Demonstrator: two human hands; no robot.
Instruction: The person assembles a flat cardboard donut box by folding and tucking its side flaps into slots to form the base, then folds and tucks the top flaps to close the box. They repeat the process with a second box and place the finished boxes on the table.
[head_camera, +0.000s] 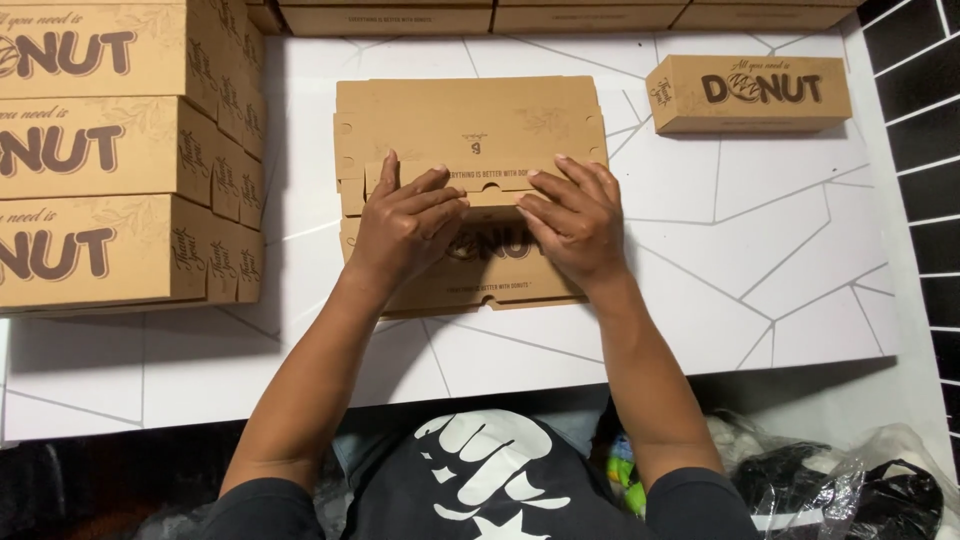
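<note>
At frame centre, a flat brown cardboard box blank (470, 190) lies on the white table (700, 250). It looks light, thin and easily creased, best handled along its fold lines. The left hand (405, 225) and right hand (575, 222) press open-fingered on its flap, gripping nothing.

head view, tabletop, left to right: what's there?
Stack of folded brown boxes → left hand → right hand, both pressing on the flat cardboard box blank → single folded brown box → black tiled wall.
</note>
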